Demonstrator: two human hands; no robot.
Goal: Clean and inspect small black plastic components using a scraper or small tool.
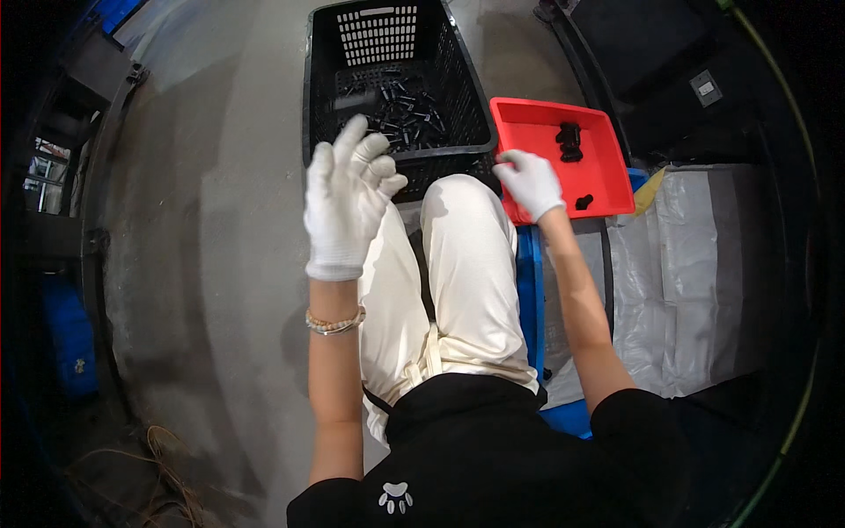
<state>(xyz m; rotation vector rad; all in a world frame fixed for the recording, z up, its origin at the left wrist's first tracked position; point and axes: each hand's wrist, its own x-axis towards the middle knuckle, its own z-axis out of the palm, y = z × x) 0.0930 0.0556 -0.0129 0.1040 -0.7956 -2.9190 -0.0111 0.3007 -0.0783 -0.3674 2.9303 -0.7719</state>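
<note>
My left hand [345, 207], in a white glove, is raised over my left leg with the palm up. Its fingers are spread and slightly bent, with nothing in them. In front of it stands a black plastic crate [489, 106] holding many small black bolt-like parts [409, 110]. My right hand [531, 183], also gloved, hovers over the left edge of a red tray [607, 176]. Its fingers are curled together, and whatever they may hold is hidden. Inside the tray lie a small cluster of black parts [570, 143] and one separate black piece [583, 202].
Blue plastic [530, 290] shows beneath the tray, beside my right leg. Grey-white sheeting [678, 273] covers something on the right. Orange cables [163, 466] lie on the floor at lower left. Dark equipment [660, 53] stands at the far right.
</note>
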